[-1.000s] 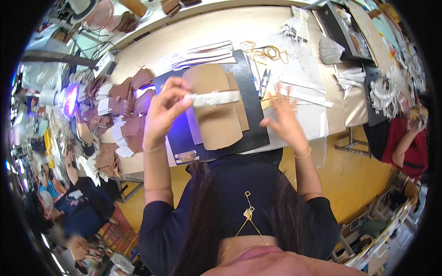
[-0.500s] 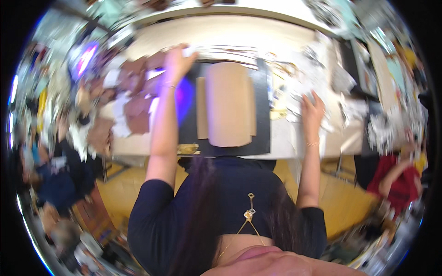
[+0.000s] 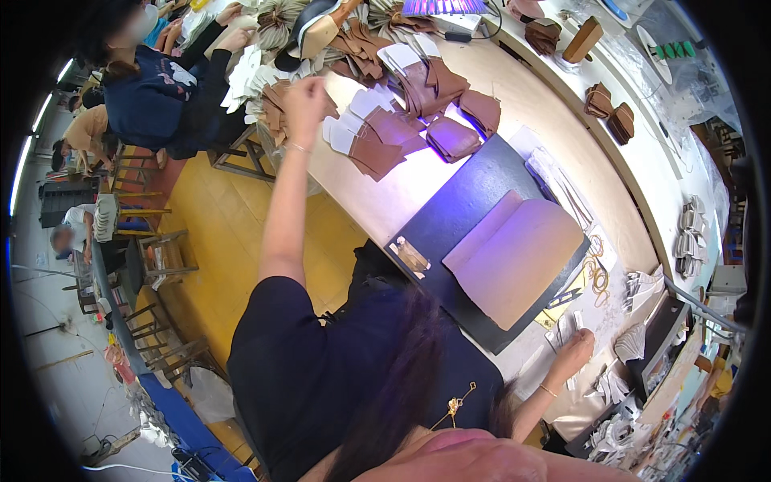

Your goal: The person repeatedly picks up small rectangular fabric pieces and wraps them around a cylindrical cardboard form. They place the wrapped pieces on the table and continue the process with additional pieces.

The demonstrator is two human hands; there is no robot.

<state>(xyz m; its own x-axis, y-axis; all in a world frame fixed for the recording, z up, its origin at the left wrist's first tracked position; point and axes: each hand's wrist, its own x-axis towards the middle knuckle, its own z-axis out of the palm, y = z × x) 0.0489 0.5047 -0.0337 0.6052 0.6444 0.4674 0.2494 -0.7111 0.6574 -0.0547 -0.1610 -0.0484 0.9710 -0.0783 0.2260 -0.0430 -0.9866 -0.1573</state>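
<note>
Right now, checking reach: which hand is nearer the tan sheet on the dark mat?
Right. The right hand rests just off the tan sheet's near corner; the left hand is raised far off, over brown leather pieces.

The head turns far to the left, so the whole desk [image 3: 418,189] now runs slanted across the picture instead of lying straight ahead. The left hand [image 3: 305,100] is no longer on the tan leather piece [image 3: 514,257]. It now reaches far out to the left, over the pile of brown and white cut pieces [image 3: 377,132], with its fingers [image 3: 299,87] curled in. The right hand [image 3: 574,349] has left the dark mat [image 3: 466,209] too. It now rests low at the desk's right end, on the white paper strips [image 3: 574,321]. The white strip that lay across the tan leather piece is gone from it. A person in a dark top [image 3: 152,96] now shows at the upper left.
</note>
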